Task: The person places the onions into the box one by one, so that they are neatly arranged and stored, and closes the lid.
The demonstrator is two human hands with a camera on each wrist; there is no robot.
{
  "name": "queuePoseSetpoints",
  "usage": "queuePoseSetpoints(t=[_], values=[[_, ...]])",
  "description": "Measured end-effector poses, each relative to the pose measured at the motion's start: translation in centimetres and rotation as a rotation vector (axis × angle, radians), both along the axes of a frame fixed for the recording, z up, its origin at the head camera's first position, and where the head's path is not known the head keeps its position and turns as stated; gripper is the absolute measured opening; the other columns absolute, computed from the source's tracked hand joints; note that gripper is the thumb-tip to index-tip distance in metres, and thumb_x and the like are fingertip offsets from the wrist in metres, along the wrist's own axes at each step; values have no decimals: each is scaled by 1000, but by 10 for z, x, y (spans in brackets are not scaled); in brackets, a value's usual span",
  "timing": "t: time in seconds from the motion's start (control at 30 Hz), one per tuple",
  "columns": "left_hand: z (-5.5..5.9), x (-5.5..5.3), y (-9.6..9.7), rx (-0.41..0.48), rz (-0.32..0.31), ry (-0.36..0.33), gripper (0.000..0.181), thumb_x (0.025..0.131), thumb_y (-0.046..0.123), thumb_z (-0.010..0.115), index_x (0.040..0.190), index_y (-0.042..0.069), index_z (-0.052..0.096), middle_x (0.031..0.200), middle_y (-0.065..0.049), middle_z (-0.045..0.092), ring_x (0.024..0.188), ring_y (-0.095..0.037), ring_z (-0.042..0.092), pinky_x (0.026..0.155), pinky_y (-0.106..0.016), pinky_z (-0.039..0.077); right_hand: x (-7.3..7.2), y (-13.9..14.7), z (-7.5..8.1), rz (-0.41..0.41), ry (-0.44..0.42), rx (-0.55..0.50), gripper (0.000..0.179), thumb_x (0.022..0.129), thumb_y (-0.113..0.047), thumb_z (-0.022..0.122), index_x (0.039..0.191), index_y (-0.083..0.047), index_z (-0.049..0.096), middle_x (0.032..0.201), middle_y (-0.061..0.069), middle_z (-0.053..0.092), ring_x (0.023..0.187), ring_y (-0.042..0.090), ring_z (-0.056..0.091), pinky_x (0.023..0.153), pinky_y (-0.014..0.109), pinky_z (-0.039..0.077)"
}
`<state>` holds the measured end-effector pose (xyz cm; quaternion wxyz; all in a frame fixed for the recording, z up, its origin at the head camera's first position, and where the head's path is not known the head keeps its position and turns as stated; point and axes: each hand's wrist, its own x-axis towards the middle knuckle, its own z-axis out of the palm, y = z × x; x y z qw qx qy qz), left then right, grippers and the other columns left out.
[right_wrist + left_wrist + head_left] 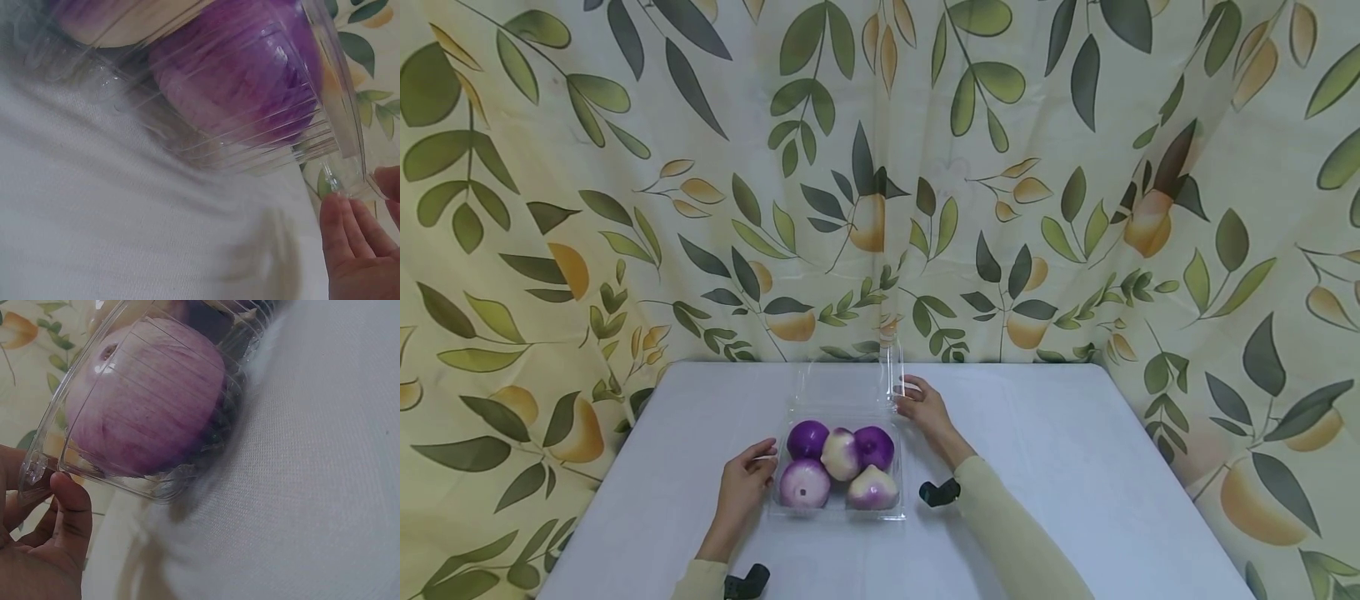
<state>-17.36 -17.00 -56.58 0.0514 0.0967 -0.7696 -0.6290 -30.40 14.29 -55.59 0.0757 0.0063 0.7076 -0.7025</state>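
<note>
A clear plastic clamshell container [838,515] sits on the table with its lid [842,383] raised at the back. Several purple and whitish onions [805,483] fill it, two dark purple ones at the back. At the container's left side, my left hand [747,483] pinches the rim between thumb [72,500] and fingers, beside a pale purple onion [147,394]. My right hand [928,412] holds the lid's right edge, thumb on one side and fingers [350,231] on the other. Near it in the right wrist view is a dark purple onion [244,75].
A white cloth covers the table [1037,467]. Behind and at both sides hangs a leaf-patterned curtain [1000,208], close to the table's back edge. Dark wrist-worn devices [940,492] sit at both sleeves.
</note>
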Motion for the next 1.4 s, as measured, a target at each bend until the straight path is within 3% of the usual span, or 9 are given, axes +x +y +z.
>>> queuePoseSetpoints(t=[0.4,0.57,0.77,1.1,1.27,1.4], values=[[-3,-1,-1,-14,2,10,39,89,-3,63,128,-3,61,116,-21,63,79,-11,63,60,-19,51,9,-1,9,8,53,-70,33,95,5,52,128,1,50,140,29,52,124,32,59,91,31,55],[-2,0,-1,-13,-1,10,39,90,-2,63,129,-2,61,116,-21,64,81,-13,64,62,-20,52,11,-2,13,4,71,-85,40,93,8,51,132,0,48,140,30,51,126,37,56,88,29,54],[-3,-1,0,-4,6,33,37,90,-3,63,127,-5,61,114,-24,64,77,-6,62,60,-20,52,12,-4,16,-7,93,-73,48,93,10,51,139,-1,45,137,30,53,124,40,56,85,27,55],[-1,-3,-1,-33,5,-3,36,91,1,61,128,-1,62,115,-21,64,79,-14,61,60,-20,50,14,-5,19,-28,108,-78,32,90,12,52,120,3,50,136,31,54,121,35,60,87,26,55],[6,-7,-6,-116,20,-14,32,95,9,58,126,2,63,120,-19,66,92,-14,63,69,-17,52,14,-5,19,-37,108,-76,30,89,13,52,118,5,50,136,31,53,122,36,59,90,28,54],[21,-16,-10,-123,39,22,31,98,12,57,126,2,63,124,-20,65,103,-20,65,76,-15,53,15,-4,19,-35,104,-78,30,89,13,52,118,5,50,138,30,53,124,38,58,93,31,54]])
